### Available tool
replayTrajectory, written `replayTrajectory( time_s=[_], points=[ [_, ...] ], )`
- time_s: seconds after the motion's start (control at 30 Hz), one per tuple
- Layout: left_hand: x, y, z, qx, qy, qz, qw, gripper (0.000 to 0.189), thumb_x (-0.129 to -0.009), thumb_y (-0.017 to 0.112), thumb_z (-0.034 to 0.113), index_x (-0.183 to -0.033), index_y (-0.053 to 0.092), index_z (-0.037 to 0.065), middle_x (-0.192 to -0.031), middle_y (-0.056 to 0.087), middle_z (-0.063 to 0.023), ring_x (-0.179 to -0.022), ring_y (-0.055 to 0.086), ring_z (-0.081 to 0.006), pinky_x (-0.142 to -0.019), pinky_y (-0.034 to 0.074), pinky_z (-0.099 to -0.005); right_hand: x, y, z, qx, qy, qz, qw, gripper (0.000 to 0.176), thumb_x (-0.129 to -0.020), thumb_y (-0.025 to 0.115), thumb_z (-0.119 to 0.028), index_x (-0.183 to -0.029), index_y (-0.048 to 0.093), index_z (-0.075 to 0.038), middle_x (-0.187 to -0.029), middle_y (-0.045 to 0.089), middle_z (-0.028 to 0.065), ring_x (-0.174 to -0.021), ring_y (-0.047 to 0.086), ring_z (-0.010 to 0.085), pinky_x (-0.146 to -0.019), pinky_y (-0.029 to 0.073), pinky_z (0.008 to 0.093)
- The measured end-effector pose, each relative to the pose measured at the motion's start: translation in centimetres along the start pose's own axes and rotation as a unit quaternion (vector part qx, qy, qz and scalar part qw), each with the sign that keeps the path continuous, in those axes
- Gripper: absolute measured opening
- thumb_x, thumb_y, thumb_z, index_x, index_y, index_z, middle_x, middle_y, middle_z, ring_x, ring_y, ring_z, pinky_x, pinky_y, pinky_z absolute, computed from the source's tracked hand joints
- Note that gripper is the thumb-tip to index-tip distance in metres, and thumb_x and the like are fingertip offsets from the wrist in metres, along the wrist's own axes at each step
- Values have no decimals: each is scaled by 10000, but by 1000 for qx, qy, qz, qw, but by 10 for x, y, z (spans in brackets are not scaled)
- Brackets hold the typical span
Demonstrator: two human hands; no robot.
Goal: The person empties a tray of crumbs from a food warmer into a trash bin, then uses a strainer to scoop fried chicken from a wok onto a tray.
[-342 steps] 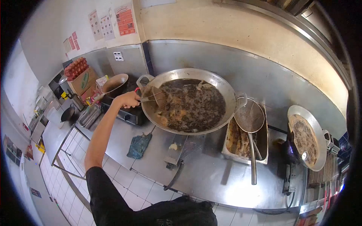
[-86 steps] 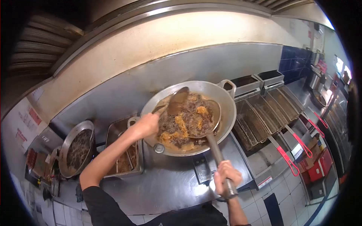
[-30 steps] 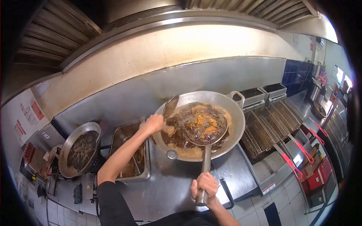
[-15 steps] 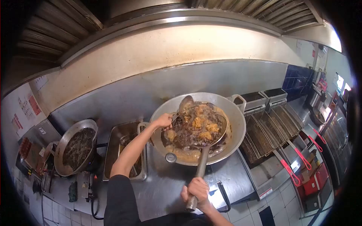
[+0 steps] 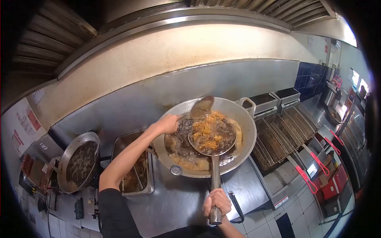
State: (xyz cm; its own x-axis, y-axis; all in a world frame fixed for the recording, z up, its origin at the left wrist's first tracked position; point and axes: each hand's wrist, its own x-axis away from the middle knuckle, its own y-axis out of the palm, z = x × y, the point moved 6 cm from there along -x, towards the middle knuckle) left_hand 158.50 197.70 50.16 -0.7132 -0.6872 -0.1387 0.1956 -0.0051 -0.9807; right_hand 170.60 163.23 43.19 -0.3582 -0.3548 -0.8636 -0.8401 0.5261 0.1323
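A large wok of dark, bubbling oil stands on the steel counter. My right hand grips the thick metal handle of a round strainer, whose hoop lies in the oil. Golden-brown fried pieces sit within the hoop. My left hand, fingers closed, holds a ladle over the far side of the wok. The ladle's bowl is tilted above the fried pieces, and its handle is mostly hidden by my hand. A dial thermometer is at the wok's near-left rim.
Left of the wok is a rectangular steel pan holding brown liquid. A second wok with dark oil stands farther left. On the right, fryer baskets with red handles rest over a fryer. A steel splashback rises behind.
My left hand has moved slightly up and left, and the ladle's bowl has risen toward the far rim. The strainer and my right hand have shifted slightly; the fried pieces look more gathered.
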Motion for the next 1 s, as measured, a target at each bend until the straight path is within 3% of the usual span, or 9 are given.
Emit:
replayTrajectory(
  time_s=[0.1,0.2,0.27,0.33,0.6,0.67,0.77,0.87,1.0],
  points=[
    [-17,8,-11,-86,-113,-57,988,314,-802,502,86,-1062,622,-43,-931,636,-294,-924,616,-427,-820,490,-499,0,10,3,23,-17,-28,999,292,-683,602,87,-537,396,-59,-538,500,74,-477,504,225,-599,495,347],
    [-48,65,-47,-74,-119,-44,989,310,-797,508,94,-1064,624,-12,-942,635,-295,-929,618,-423,-804,491,-516,9,17,8,21,-17,-27,999,287,-685,605,87,-541,404,-59,-540,503,75,-480,504,221,-613,501,347],
    [-54,83,-35,-66,-97,-9,993,312,-800,514,97,-1085,620,30,-914,638,-289,-920,624,-416,-794,495,-511,12,13,11,20,-26,-2,999,282,-687,609,83,-541,412,-56,-536,498,74,-476,500,218,-614,500,351],
    [-59,91,-11,-109,-99,-54,988,277,-815,520,83,-1050,645,9,-1022,650,-247,-983,634,-370,-847,517,-452,8,10,11,19,-28,-4,999,282,-688,609,81,-540,413,-57,-535,498,74,-474,500,215,-618,502,351],
    [-53,44,37,-223,131,-7,966,362,-799,552,100,-1157,586,60,-703,636,-197,-675,642,-382,-581,510,-481,0,-8,16,19,-1,5,1000,293,-690,606,79,-523,407,-54,-526,499,75,-467,503,212,-609,510,352],
    [-39,55,45,-272,170,-46,946,425,-806,553,110,-1229,573,77,-658,629,-169,-630,643,-350,-534,498,-456,1,-9,21,12,-19,6,1000,291,-693,606,80,-519,414,-50,-522,502,75,-468,510,212,-606,513,351],
    [-14,29,69,-263,157,5,952,477,-809,542,109,-1286,548,86,-641,625,-173,-611,644,-330,-528,496,-447,6,-9,16,17,5,5,1000,284,-705,605,75,-522,427,-50,-520,504,71,-469,518,209,-625,512,355],
    [0,12,60,-264,124,-52,955,485,-808,538,91,-1292,538,78,-628,616,-187,-612,639,-350,-553,506,-454,0,-11,19,-3,31,15,999,271,-720,605,68,-536,444,-48,-536,519,79,-484,528,209,-640,507,358],
    [23,-7,48,-201,83,-8,976,502,-810,530,72,-1311,516,67,-651,620,-218,-635,634,-384,-590,514,-470,9,-7,25,-2,52,-6,999,247,-741,605,48,-555,476,-50,-591,571,92,-549,571,208,-714,511,375]
  ],
)
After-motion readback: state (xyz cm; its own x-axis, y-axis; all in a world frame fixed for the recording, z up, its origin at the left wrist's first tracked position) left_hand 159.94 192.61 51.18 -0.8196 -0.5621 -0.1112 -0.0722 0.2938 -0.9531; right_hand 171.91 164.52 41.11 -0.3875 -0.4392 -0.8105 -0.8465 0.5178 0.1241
